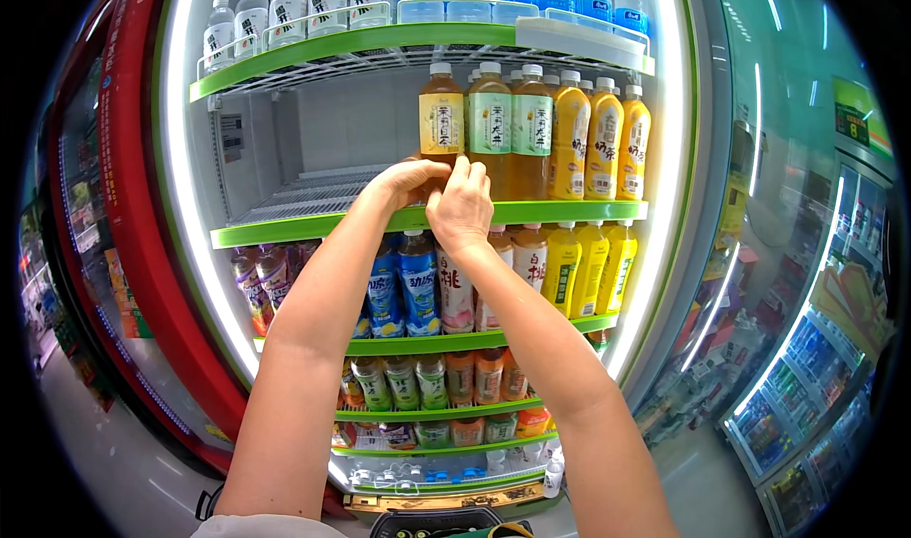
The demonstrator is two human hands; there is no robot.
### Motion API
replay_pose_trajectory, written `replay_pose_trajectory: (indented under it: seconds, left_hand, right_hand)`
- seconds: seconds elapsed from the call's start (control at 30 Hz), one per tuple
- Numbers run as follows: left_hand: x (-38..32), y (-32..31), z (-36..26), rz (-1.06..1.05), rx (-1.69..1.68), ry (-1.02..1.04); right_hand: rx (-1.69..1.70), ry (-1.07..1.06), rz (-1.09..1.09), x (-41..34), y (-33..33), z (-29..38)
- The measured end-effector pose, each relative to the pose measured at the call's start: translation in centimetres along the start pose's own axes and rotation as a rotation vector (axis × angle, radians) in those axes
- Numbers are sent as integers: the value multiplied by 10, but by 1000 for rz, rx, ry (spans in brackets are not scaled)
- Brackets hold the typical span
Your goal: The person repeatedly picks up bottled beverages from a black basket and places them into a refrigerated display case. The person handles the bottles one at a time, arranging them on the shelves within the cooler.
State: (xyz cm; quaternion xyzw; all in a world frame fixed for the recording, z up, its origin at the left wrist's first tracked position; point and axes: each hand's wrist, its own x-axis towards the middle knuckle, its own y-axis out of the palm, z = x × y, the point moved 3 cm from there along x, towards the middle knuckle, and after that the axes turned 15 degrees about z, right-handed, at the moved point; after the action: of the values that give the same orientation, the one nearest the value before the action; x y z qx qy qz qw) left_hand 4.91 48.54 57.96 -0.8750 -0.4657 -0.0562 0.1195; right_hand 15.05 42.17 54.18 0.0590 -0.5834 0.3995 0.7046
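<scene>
Both my hands reach to the second shelf of a lit drinks cooler, close together over its green front edge (313, 223). My left hand (409, 182) is bent at the base of a yellow-labelled tea bottle (440, 122), its fingertips partly hidden. My right hand (462, 200) overlaps it from the right, fingers pointing up at the same bottle's lower part. Whether either hand grips the bottle cannot be seen. Right beside it stand green-labelled tea bottles (490, 122), then orange milk tea bottles (569, 139). Left of the bottle, the wire shelf (320, 189) shows bare.
Water bottles (327, 1) line the shelf above, behind wire guards. Below are shelves of blue bottles (420, 289), yellow bottles (588, 267) and others. A red cooler frame (153, 203) stands left, a glass door (712, 253) right. A dark crate (434, 520) sits low in front.
</scene>
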Motion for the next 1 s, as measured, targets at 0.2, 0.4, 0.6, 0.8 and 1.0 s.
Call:
replay_pose_trajectory:
  seconds: [0.2,0.4,0.6,0.8,1.0]
  left_hand:
    - [8,0,3,43,-72,45]
    - [11,-5,7,70,-75,55]
    - [-5,3,-3,-63,260,-94]
    - [-14,8,-3,-101,233,322]
    - [-15,6,-2,-140,333,308]
  right_hand:
    - [-15,28,-2,4,4,-4]
    - [5,63,28,4,1,-2]
    - [5,26,-21,3,1,-6]
    - [4,2,-48,2,0,-5]
    - [4,-27,-66,1,1,-6]
